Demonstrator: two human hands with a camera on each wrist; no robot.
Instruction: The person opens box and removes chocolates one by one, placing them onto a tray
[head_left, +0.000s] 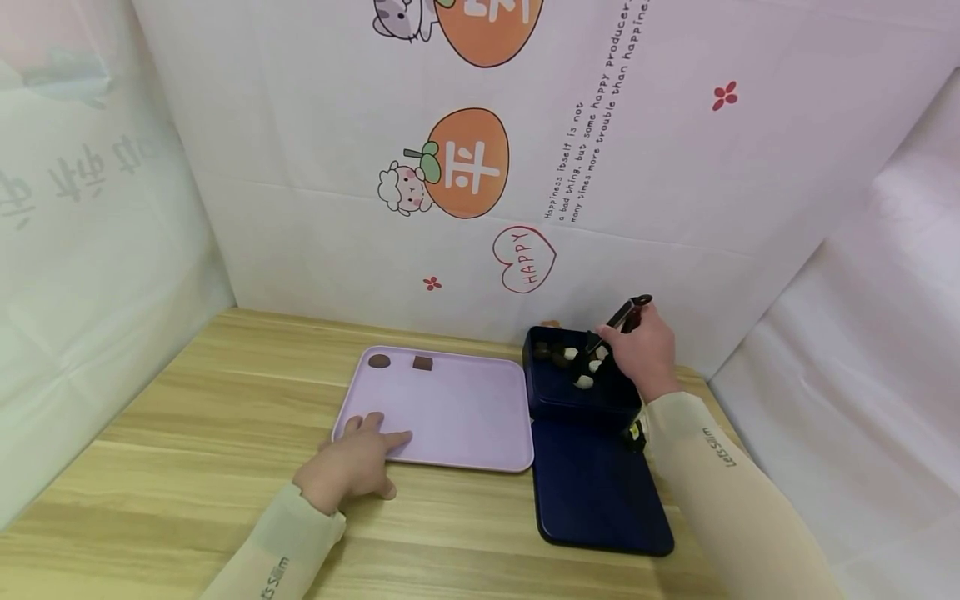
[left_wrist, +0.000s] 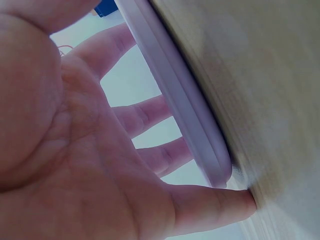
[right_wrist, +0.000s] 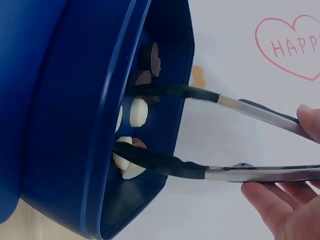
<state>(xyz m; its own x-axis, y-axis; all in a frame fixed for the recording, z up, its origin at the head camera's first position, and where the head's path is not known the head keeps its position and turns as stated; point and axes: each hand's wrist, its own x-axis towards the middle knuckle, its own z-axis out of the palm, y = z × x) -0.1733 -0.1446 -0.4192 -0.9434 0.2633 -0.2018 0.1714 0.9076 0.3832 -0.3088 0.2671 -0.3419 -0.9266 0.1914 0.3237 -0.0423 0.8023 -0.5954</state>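
Note:
My right hand (head_left: 647,354) holds a pair of tongs (right_wrist: 240,173) with black tips and metal arms. In the right wrist view the tong arms are spread, their tips down inside a navy box (head_left: 581,408). White chocolates (right_wrist: 139,112) and dark chocolates (right_wrist: 150,59) lie in the box around the tips. My left hand (head_left: 352,467), fingers spread, rests at the near left corner of a lilac tray (head_left: 457,417). Its fingers (left_wrist: 150,112) reach over the tray's rim, and one fingertip touches the table. On the tray lie a round brown chocolate (head_left: 379,361) and a square one (head_left: 423,363).
A flat navy lid (head_left: 603,492) lies in front of the box, close by the tray's right edge. Next to the box's near right corner is a small black thing with a yellow patch (head_left: 636,435). A printed white cloth (head_left: 337,233) hangs behind the wooden table (head_left: 187,467).

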